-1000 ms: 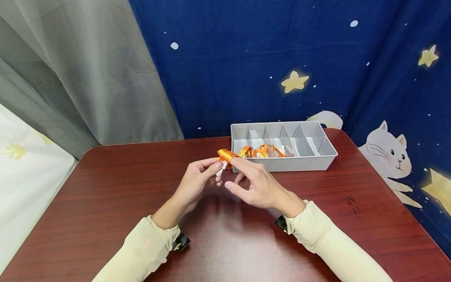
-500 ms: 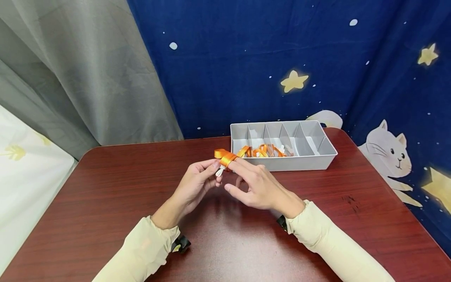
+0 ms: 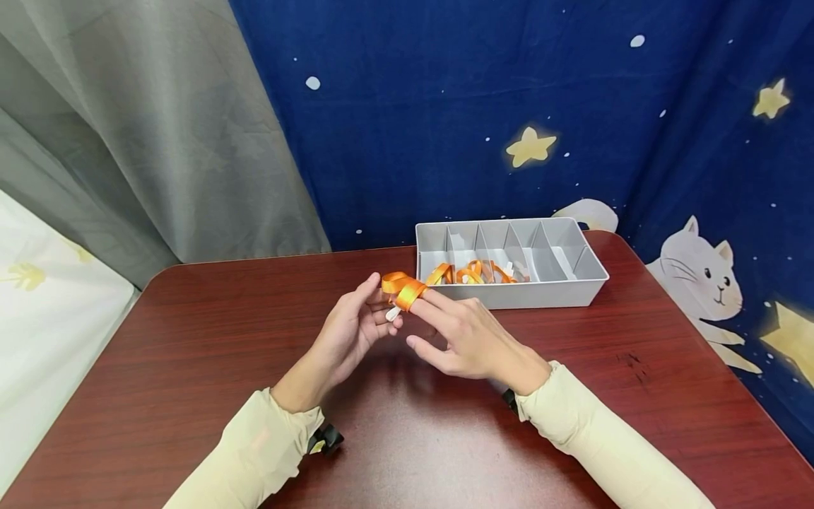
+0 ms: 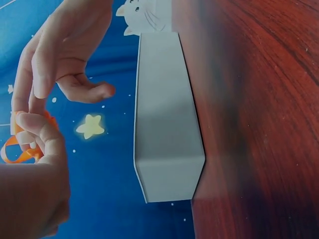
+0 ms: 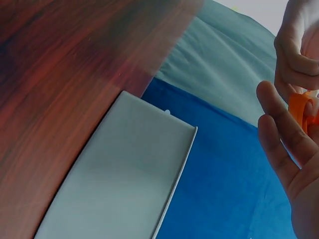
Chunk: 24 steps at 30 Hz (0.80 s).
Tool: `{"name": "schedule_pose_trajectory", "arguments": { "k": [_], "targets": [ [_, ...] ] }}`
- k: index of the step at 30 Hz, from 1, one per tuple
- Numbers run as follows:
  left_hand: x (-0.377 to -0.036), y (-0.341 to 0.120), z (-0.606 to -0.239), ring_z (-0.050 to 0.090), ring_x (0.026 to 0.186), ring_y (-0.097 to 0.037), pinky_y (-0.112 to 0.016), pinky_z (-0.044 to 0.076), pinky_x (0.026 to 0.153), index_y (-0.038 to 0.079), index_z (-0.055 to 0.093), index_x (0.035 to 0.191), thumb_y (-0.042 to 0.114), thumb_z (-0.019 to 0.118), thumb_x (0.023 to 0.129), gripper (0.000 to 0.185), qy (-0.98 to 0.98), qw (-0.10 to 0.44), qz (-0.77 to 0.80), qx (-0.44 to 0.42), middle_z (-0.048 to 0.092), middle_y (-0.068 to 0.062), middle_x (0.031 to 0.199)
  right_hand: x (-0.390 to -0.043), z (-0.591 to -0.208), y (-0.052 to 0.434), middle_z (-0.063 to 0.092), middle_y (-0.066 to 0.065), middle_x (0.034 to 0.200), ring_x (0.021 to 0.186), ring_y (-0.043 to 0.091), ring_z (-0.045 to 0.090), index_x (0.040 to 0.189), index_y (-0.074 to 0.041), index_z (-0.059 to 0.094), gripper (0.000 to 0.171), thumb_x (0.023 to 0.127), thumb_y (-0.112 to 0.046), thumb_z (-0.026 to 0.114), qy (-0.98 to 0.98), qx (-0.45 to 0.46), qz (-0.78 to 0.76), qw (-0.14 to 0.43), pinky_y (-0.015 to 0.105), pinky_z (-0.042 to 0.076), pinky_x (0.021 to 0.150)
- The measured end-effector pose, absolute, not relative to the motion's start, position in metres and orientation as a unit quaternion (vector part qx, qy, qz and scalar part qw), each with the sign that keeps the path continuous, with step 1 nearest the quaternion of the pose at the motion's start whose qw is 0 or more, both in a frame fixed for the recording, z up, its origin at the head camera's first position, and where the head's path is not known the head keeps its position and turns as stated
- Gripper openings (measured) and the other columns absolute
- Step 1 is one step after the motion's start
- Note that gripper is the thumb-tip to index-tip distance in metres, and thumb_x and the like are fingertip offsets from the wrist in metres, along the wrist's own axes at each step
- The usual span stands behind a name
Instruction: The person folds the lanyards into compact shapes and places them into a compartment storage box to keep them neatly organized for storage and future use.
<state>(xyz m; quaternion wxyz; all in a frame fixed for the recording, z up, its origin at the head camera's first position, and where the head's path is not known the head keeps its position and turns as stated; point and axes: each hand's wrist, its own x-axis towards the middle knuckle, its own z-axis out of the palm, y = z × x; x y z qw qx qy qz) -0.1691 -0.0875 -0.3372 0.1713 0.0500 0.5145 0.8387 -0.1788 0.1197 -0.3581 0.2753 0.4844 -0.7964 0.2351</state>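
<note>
A shiny orange ribbon (image 3: 407,293) loops round the straight fingers of my right hand (image 3: 473,338), with a small white piece (image 3: 393,314) at its lower end. In the head view, my left hand (image 3: 350,332) faces it from the left, thumb raised and spread from the fingers, which lie right at the ribbon and white piece. The left wrist view shows the ribbon loop (image 4: 17,152) beside the left thumb. In the right wrist view, the orange ribbon (image 5: 298,107) shows between both hands, partly cut off by the frame.
Behind the right hand stands a grey divided box (image 3: 540,295) at the table's back edge. More orange ribbons (image 3: 473,272) with white pieces lie in its left compartments. The dark red wooden table (image 3: 210,353) meets grey and blue curtains (image 3: 407,127) behind.
My left thumb has lifted off the ribbon and white piece and moved upward. The ribbon's loop has shifted slightly left. My right hand has stayed nearly still.
</note>
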Motion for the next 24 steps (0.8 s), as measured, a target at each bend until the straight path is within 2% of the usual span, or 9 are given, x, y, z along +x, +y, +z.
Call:
{"name": "schedule_pose_trajectory", "arguments": {
  "k": [5, 12, 17, 21, 24],
  "targets": [
    [-0.170, -0.087, -0.334, 0.061, 0.065, -0.015, -0.023, 0.053, 0.064, 0.006, 0.067, 0.099, 0.038, 0.046, 0.105, 0.038, 0.529, 0.168, 0.831, 0.034, 0.065, -0.004, 0.083, -0.179, -0.357, 0.120, 0.060, 0.000, 0.105, 0.052, 0.009, 0.044, 0.117, -0.008, 0.062, 0.034, 0.091, -0.030, 0.063, -0.798, 0.492, 0.192, 0.288, 0.025, 0.042, 0.046],
    [-0.171, -0.088, -0.334, 0.063, 0.065, -0.013, -0.022, 0.053, 0.065, 0.001, 0.067, 0.101, 0.026, 0.058, 0.100, 0.027, 0.587, 0.174, 0.789, 0.039, 0.069, -0.005, 0.083, -0.179, -0.355, 0.120, 0.060, 0.000, 0.104, 0.049, 0.013, 0.043, 0.111, -0.009, 0.064, 0.029, 0.091, -0.031, 0.063, -0.803, 0.500, 0.146, 0.290, 0.027, 0.040, 0.044],
    [-0.171, -0.090, -0.336, 0.064, 0.068, -0.012, -0.022, 0.053, 0.067, 0.003, 0.069, 0.100, 0.018, 0.061, 0.097, 0.018, 0.602, 0.179, 0.776, 0.056, 0.070, -0.004, 0.084, -0.179, -0.352, 0.121, 0.062, 0.000, 0.108, 0.049, 0.013, 0.041, 0.115, -0.011, 0.064, 0.030, 0.092, -0.031, 0.062, -0.800, 0.506, 0.135, 0.291, 0.026, 0.038, 0.044],
    [-0.171, -0.090, -0.336, 0.064, 0.070, -0.011, -0.021, 0.054, 0.066, -0.001, 0.069, 0.106, 0.017, 0.065, 0.094, 0.021, 0.620, 0.179, 0.762, 0.054, 0.071, -0.004, 0.087, -0.179, -0.349, 0.120, 0.062, 0.001, 0.110, 0.049, 0.013, 0.040, 0.116, -0.012, 0.065, 0.030, 0.092, -0.030, 0.061, -0.797, 0.515, 0.122, 0.293, 0.027, 0.038, 0.044],
    [-0.172, -0.089, -0.337, 0.064, 0.071, -0.010, -0.021, 0.054, 0.066, -0.004, 0.068, 0.111, 0.017, 0.068, 0.092, 0.029, 0.636, 0.179, 0.749, 0.054, 0.071, -0.004, 0.089, -0.178, -0.348, 0.119, 0.061, 0.000, 0.107, 0.049, 0.014, 0.041, 0.110, -0.013, 0.066, 0.024, 0.091, -0.028, 0.062, -0.795, 0.518, 0.109, 0.296, 0.027, 0.039, 0.044]
  ]
}}
